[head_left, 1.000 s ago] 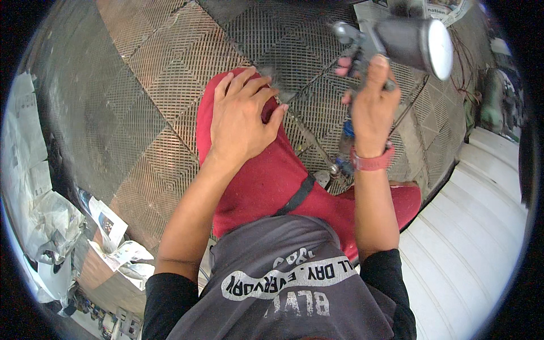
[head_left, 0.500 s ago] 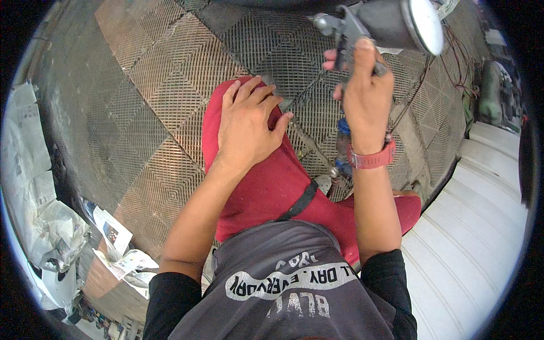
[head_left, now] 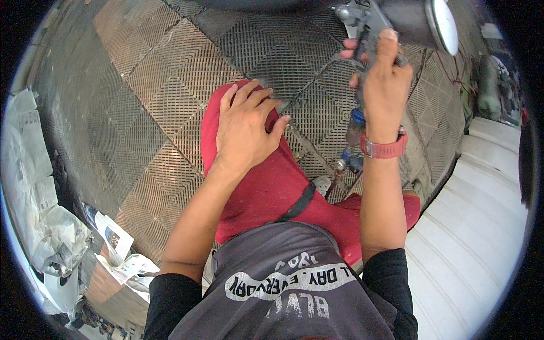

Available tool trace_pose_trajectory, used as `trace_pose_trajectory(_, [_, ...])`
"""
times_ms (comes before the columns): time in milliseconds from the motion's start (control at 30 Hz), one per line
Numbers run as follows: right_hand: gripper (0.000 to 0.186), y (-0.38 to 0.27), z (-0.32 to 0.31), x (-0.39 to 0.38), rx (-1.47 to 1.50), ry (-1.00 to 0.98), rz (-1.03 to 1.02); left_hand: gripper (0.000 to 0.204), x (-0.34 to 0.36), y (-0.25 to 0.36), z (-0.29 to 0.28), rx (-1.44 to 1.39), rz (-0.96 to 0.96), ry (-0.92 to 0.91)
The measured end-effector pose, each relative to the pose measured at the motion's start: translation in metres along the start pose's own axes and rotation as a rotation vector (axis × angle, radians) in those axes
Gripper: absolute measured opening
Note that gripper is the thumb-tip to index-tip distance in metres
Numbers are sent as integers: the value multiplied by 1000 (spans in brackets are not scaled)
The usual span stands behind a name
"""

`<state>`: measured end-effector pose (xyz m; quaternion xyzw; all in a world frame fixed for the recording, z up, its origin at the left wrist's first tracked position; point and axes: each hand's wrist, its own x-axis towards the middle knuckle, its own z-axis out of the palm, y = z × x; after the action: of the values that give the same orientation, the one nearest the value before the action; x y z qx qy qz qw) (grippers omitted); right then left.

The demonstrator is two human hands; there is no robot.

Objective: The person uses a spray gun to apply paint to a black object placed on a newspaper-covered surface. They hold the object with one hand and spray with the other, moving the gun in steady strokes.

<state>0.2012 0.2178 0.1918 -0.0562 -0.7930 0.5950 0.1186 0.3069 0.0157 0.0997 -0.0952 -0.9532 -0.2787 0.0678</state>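
Note:
My right hand (head_left: pixel 387 99) is wrapped round the grip of a spray gun (head_left: pixel 374 25) at the upper right. A dark cup (head_left: pixel 407 22) with a pale round end sits on the gun and tilts to the right. Below the grip hangs a fitting with blue rings (head_left: pixel 356 126), which joins a hose running down past my wrist. On my red-trousered knee (head_left: pixel 212 113) rests my left hand (head_left: pixel 245 127), fingers spread and nothing in it. The gun's nozzle (head_left: pixel 344 12) points left, close to a dark curved object (head_left: pixel 260 4) cut off by the top edge.
Grey and brown grid tiles (head_left: pixel 164 90) cover the floor. White ribbed sheeting (head_left: pixel 481 226) lies at the right. Newspaper and plastic wrap (head_left: pixel 59 232) hang along the left. Thin cables (head_left: pixel 453 73) and a green bag-like object (head_left: pixel 488 102) are at the far right.
My right hand has shifted right with the spray gun, and more of the blue-ringed fitting now shows. My left hand stays on the knee.

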Motion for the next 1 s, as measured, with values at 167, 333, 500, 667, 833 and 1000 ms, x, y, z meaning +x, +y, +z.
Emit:
trace_pose_trajectory(167, [59, -2, -36, -4, -15, 112, 23, 35, 1, -2, 0, 21, 11, 4])
trace_pose_trajectory(333, [58, -8, -44, -17, -3, 69, 60, 35, 4, 0, 4, 38, 14, -12])
trace_pose_trajectory(500, [58, -3, -42, -14, 94, -74, 107, 35, 7, 2, 9, 49, 16, -22])
trace_pose_trajectory(667, [61, 23, -64, 12, 7, 41, 125, 34, 8, 5, 7, 54, 6, -32])
trace_pose_trajectory(833, [62, 30, -85, 21, -100, 235, 114, 33, 5, 3, 6, 63, 0, -29])
trace_pose_trajectory(1000, [59, 37, -88, 7, -130, 134, 87, 33, 8, 5, 6, 59, -7, -38])
